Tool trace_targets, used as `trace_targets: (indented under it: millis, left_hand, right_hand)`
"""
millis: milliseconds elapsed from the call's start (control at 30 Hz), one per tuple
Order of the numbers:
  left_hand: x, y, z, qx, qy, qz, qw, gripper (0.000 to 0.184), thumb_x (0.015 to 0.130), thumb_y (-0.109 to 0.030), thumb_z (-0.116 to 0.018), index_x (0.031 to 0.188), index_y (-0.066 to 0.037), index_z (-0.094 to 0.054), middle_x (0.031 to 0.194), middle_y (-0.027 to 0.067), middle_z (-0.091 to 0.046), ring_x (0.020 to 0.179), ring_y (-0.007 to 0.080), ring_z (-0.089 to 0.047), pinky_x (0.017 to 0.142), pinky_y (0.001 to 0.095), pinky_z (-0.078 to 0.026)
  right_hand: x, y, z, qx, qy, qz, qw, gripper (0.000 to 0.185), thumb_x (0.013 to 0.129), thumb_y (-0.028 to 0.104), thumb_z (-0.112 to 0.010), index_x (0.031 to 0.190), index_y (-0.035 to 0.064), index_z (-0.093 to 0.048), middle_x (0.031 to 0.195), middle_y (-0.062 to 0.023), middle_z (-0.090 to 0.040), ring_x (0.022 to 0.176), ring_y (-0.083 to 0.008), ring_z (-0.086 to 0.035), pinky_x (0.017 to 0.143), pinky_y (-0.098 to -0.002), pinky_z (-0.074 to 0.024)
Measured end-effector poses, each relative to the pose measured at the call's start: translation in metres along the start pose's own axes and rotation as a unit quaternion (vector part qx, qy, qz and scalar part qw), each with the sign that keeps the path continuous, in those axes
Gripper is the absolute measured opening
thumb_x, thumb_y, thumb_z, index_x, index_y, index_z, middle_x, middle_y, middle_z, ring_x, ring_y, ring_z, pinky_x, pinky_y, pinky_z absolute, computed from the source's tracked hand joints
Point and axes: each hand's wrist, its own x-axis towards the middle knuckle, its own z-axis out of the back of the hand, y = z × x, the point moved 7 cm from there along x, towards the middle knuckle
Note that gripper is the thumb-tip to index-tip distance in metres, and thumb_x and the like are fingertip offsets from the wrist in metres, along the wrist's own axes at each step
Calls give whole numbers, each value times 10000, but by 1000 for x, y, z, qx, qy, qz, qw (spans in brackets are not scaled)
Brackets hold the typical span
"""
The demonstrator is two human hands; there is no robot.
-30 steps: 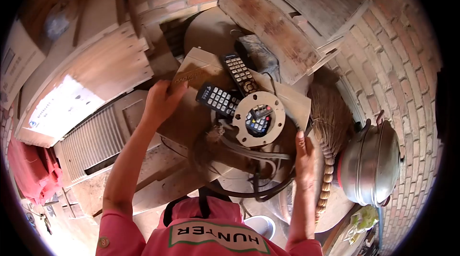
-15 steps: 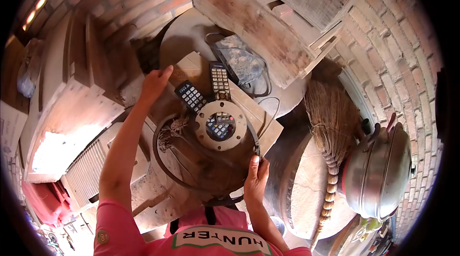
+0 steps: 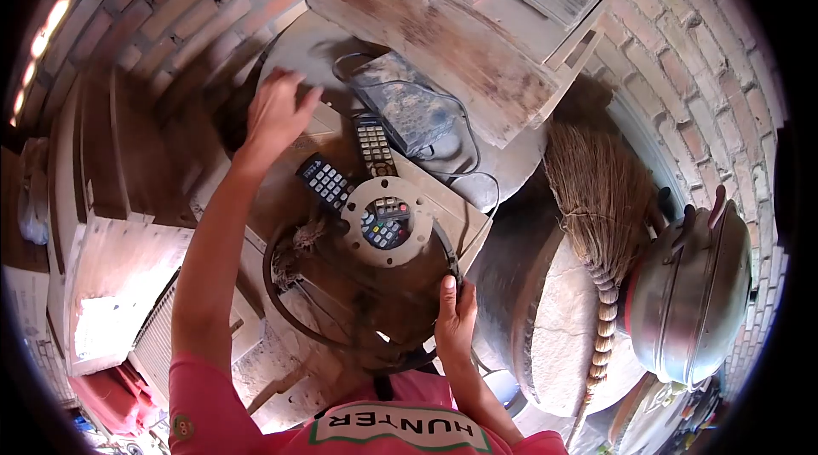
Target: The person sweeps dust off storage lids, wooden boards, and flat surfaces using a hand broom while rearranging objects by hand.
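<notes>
My left hand [image 3: 279, 110] is raised over the far left part of the cardboard, slightly blurred, thumb and fingers apart with nothing visible in them. My right hand [image 3: 456, 314] grips a dark looped cable [image 3: 294, 310] at its right side, thumb on top. Within and beyond the loop lies a pale flat ring with holes [image 3: 352, 242]. Part of a remote control [image 3: 383, 233] shows through its centre. A second dark remote [image 3: 325, 180] and a longer remote [image 3: 373, 144] lie beyond the ring, on brown cardboard [image 3: 456, 208]. Frayed cord [image 3: 285, 266] sits at the loop's left.
A dusty box with a cord [image 3: 405, 101] lies behind the remotes. To the right are a straw broom [image 3: 596, 182], a large round lidded vessel [image 3: 562, 336] and a metal pot [image 3: 694, 302]. Wooden furniture [image 3: 128, 250] stands left, a wooden panel [image 3: 426, 37] behind, near brick walls [image 3: 204, 3].
My left hand has lifted away from the cardboard's edge and moved up in the view. My right hand keeps its grip on the cable. The camera view has shifted a little.
</notes>
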Motion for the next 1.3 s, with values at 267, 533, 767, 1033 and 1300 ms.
trace_targets:
  millis: [267,533,767,1033,1300]
  left_hand:
    - [68,6,-139,-15,316,214,924,618,812,-590,-626,888,22,-672,983,211,-680,968,337,-644,846,401,-486]
    - [47,21,-182,-223,446,402,768,656,845,-702,-492,1223,-173,-585,1251,53,-553,1003,202,-545,700,346,-486]
    - [37,17,-177,-250,448,420,749,674,701,-729,-665,1138,-219,-616,1033,23,-546,763,111,-456,585,242,-398]
    - [25,5,-169,-327,461,420,710,589,671,-695,-736,927,-168,-670,865,-20,-640,738,80,-566,559,220,-380]
    - [28,-34,-111,-410,357,409,733,610,656,-666,-768,934,-129,-689,850,14,-652,687,104,-557,580,243,-401]
  right_hand:
    - [4,-4,2,-23,19,-13,999,523,981,409,-521,1210,-59,-468,964,-200,-598,889,-275,-571,817,-370,-445]
    - [6,1,0,30,40,-50,998,530,975,365,-551,1257,-63,-416,1005,-175,-604,936,-239,-565,843,-347,-443]
    - [12,6,-2,36,51,-29,998,468,981,323,-548,1223,-59,-426,935,-143,-586,848,-209,-531,785,-345,-443]
    - [13,3,-3,12,56,-31,998,454,984,323,-537,1209,-58,-437,938,-160,-581,845,-240,-537,784,-353,-437]
    - [10,-3,-2,-12,28,5,1000,472,986,368,-519,1187,-52,-443,866,-185,-577,785,-287,-548,750,-384,-443]
